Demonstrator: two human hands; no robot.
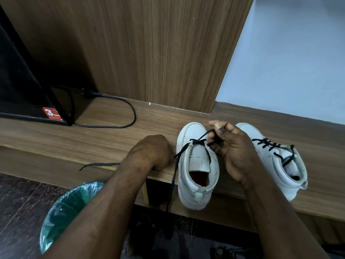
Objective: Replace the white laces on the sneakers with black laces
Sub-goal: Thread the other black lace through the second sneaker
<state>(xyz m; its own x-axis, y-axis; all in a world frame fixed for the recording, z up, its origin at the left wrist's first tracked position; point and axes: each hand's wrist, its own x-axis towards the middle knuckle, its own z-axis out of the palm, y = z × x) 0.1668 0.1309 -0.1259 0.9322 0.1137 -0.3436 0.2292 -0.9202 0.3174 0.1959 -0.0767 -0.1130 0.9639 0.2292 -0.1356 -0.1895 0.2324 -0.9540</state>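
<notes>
Right hand (233, 146) — fingers pinching black lace (182, 149) at half-laced sneaker's (197, 159) toe eyelets. Left hand (151, 152) — curled round same lace.

Wooden shelf (112, 143) carries white sneakers (196, 157) side by side; looped black cable (134, 114); black appliance (18, 81).

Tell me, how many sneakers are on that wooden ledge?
2. The barely laced sneaker sits between the left hand and right hand; the laced sneaker sits right of them.
</notes>
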